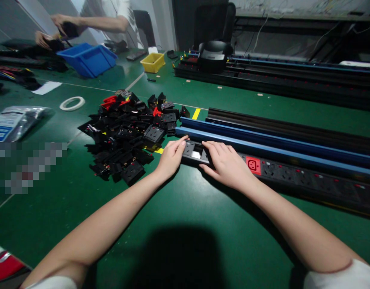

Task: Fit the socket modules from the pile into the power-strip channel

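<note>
A long black power strip (288,173) with a row of sockets and one red socket (253,165) lies across the green table. My left hand (170,157) grips the strip's left end, its thumb and forefinger by a black socket module (189,148) seated there. My right hand (228,163) is wrapped over the strip a little further right, fingers on the far edge and thumb on the near side. Between the hands is an opening (197,154) with a bright patch inside. The part of the strip under my right palm is hidden.
Left of the strip lies a heap of loose socket modules (127,132), mostly black. Blue rails (263,143) run just behind the strip. A tape roll (72,104), a blue bin (88,60) and a yellow bin (153,63) stand farther off. A co-worker's hands (54,34) are at back left.
</note>
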The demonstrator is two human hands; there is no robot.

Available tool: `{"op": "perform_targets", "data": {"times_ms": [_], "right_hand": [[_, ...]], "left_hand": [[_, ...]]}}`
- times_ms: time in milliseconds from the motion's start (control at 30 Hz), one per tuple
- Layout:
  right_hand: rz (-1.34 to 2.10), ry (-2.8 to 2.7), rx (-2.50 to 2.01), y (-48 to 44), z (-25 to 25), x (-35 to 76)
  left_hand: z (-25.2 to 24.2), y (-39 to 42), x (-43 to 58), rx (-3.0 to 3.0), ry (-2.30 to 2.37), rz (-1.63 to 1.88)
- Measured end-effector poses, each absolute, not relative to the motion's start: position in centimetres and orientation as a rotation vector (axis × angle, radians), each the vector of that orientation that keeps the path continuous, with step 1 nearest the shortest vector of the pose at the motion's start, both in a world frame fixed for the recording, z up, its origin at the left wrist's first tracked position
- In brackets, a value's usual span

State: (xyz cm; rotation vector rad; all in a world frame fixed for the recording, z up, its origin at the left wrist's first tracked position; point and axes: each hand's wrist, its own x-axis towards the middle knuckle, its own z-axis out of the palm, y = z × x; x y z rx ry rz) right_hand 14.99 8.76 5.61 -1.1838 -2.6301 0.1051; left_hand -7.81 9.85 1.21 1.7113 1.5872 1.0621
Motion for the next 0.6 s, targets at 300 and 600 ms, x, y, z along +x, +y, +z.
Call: {"op": "perform_targets", "data": {"times_ms": [300, 600], "right_hand": [[0.09, -2.639, -1.195, 8.7, 5.7, 14.9], [0.098, -2.631, -1.19, 8.6, 5.8, 15.0]], "left_hand": [[1.0, 9.2, -7.4, 1.878, 1.662, 1.015], [1.1, 9.4, -7.6, 1.823, 1.681, 0.998]]}}
